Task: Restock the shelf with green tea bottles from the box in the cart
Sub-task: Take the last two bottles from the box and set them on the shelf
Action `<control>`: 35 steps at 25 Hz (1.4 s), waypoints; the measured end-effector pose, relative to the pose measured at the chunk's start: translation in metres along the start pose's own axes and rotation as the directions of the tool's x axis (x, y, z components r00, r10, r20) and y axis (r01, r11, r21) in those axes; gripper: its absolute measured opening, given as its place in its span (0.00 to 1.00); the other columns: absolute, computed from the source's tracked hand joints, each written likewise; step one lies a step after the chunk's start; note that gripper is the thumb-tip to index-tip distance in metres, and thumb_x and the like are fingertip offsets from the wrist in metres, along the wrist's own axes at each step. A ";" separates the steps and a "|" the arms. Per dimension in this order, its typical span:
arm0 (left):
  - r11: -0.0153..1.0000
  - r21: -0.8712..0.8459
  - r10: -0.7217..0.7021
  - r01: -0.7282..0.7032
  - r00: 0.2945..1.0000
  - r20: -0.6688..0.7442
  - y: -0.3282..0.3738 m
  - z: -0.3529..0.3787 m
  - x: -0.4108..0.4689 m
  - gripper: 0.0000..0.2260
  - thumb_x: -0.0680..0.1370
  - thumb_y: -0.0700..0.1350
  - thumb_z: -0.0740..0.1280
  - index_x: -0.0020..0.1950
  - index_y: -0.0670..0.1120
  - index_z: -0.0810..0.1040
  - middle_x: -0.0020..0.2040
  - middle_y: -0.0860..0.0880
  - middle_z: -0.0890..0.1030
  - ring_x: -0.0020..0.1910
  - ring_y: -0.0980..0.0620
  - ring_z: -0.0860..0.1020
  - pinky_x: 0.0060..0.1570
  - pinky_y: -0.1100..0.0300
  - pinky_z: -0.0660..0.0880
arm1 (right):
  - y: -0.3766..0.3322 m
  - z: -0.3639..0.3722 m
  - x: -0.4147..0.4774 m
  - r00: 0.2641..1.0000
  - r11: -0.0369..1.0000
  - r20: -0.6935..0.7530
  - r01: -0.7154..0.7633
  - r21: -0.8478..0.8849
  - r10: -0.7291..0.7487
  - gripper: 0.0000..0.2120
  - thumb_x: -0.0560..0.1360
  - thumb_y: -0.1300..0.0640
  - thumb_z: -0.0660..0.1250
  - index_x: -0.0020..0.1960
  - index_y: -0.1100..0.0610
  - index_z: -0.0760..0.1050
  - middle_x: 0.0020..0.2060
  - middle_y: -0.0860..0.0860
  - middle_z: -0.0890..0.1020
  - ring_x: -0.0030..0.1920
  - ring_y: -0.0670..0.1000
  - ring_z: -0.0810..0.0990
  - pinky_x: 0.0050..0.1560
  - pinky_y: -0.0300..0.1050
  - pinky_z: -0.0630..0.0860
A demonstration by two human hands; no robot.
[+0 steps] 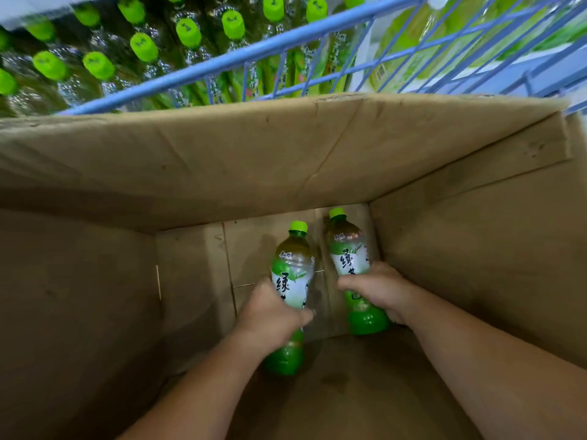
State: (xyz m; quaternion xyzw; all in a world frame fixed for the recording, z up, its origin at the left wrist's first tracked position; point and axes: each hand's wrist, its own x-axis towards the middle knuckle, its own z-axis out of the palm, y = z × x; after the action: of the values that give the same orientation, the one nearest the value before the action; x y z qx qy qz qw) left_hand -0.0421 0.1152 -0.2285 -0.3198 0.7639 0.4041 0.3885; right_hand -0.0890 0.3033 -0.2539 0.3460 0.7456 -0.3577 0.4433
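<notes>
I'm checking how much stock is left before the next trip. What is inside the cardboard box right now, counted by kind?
Green tea bottles: 2, the left bottle and the right bottle
Hands, each gripping one bottle: 2, the left hand and the right hand
Total inside the box: 4

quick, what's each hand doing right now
Left hand: closed around the left green tea bottle in the box.
Right hand: closed around the right green tea bottle in the box.
</notes>
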 end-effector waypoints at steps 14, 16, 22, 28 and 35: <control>0.931 -0.325 0.146 -0.165 0.986 -0.082 0.031 -0.096 -0.162 0.20 0.70 0.47 0.74 0.55 0.47 0.67 0.51 0.44 0.79 0.49 0.46 0.81 0.53 0.44 0.79 | -0.031 -0.030 -0.219 0.958 0.941 -0.100 0.283 0.187 -0.268 0.14 0.65 0.57 0.74 0.48 0.52 0.76 0.42 0.52 0.83 0.43 0.53 0.83 0.45 0.50 0.80; 0.921 -0.340 0.175 -0.191 0.981 -0.078 0.033 -0.116 -0.194 0.20 0.73 0.44 0.73 0.59 0.46 0.67 0.51 0.45 0.78 0.48 0.48 0.80 0.51 0.47 0.79 | -0.034 -0.036 -0.250 0.943 0.929 -0.099 0.329 0.169 -0.316 0.14 0.66 0.58 0.74 0.49 0.52 0.74 0.42 0.53 0.83 0.43 0.53 0.83 0.44 0.49 0.78; 0.885 -0.353 0.249 -0.305 0.949 -0.193 0.017 -0.171 -0.278 0.22 0.76 0.44 0.73 0.64 0.48 0.64 0.53 0.49 0.78 0.50 0.52 0.80 0.48 0.52 0.78 | -0.058 -0.030 -0.337 0.906 0.900 -0.060 0.423 0.107 -0.419 0.15 0.67 0.57 0.74 0.52 0.54 0.75 0.45 0.55 0.83 0.45 0.54 0.82 0.45 0.50 0.78; 0.828 -0.349 0.375 -0.439 0.896 -0.237 -0.018 -0.235 -0.316 0.25 0.75 0.44 0.76 0.66 0.53 0.65 0.57 0.54 0.77 0.49 0.63 0.78 0.43 0.66 0.76 | -0.079 0.010 -0.400 0.847 0.848 -0.086 0.529 0.027 -0.525 0.14 0.66 0.55 0.75 0.49 0.53 0.77 0.42 0.53 0.83 0.44 0.54 0.83 0.46 0.51 0.79; 0.761 -0.351 0.446 -0.545 0.833 -0.327 -0.099 -0.329 -0.354 0.26 0.70 0.44 0.79 0.61 0.57 0.70 0.54 0.54 0.82 0.50 0.59 0.82 0.44 0.63 0.78 | -0.112 0.106 -0.469 0.784 0.788 -0.117 0.615 0.024 -0.609 0.11 0.66 0.58 0.75 0.47 0.52 0.78 0.41 0.52 0.84 0.42 0.54 0.84 0.46 0.52 0.79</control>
State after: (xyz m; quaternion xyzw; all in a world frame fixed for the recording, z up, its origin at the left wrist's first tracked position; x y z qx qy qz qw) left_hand 0.1024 -0.1541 0.1586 -0.2259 0.7514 0.6121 0.0980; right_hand 0.0344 0.0647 0.1603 0.1168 0.8280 -0.4862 0.2536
